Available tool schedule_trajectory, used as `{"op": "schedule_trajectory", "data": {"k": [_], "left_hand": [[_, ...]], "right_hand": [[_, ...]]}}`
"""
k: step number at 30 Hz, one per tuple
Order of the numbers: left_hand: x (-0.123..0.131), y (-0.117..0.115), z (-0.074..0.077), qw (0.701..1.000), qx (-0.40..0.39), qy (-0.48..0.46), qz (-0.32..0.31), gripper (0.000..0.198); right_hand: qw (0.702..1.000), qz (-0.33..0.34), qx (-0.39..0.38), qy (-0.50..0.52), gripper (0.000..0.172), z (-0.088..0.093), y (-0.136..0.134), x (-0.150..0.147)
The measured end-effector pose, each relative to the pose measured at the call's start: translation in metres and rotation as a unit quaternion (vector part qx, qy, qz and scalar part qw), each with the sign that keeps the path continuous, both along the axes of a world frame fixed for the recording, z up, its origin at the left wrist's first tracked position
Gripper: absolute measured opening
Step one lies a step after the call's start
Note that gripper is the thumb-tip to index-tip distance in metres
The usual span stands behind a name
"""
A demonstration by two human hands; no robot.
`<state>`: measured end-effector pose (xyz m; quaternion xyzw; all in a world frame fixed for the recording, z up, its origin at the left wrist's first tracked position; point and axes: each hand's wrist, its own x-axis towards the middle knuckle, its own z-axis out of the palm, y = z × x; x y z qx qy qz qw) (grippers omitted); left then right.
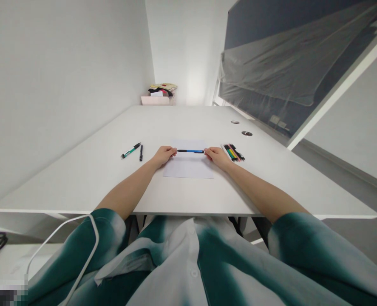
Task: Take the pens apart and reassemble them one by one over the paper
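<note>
A blue pen with a black grip (194, 151) lies level between my two hands, over a sheet of white paper (188, 168). My left hand (165, 155) pinches its black end. At the clip end, the fingers of my right hand (218, 156) are closed on it. Just right of my right hand several pens (233, 153) lie side by side, with black, green, yellow and pink barrels. Left of my left hand rest a green and black pen (131, 151) and a short black pen-like piece (141, 153).
The white table (111, 178) runs along a wall on the left. Two round metal grommets (247, 133) sit at its right side. Beyond the far edge stands a pale box (155, 100) with cloth-like items. A plastic-covered dark panel (271, 72) rises at the right. A white cable (94, 238) crosses my left sleeve.
</note>
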<state>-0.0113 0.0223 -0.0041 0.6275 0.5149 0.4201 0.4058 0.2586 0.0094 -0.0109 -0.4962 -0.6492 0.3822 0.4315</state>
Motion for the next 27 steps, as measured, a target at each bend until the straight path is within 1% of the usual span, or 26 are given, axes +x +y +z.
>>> {"op": "schedule_trajectory", "data": {"k": [9,17,27], "left_hand": [[-0.0005,-0.0009,0.0005,1.000,0.000,-0.004,-0.006,0.035],[-0.0017,0.0019,-0.0037,1.000,0.002,0.000,-0.010,0.040],[0.0007,-0.0034,0.0022,1.000,0.005,0.009,-0.002,0.037]], "right_hand": [[1.000,-0.004,0.001,-0.002,0.044,0.0003,-0.0005,-0.0007],[1.000,-0.002,0.003,-0.017,0.049,0.0003,-0.0001,0.0006],[1.000,-0.007,0.011,-0.017,0.046,0.0001,-0.0001,0.0009]]}}
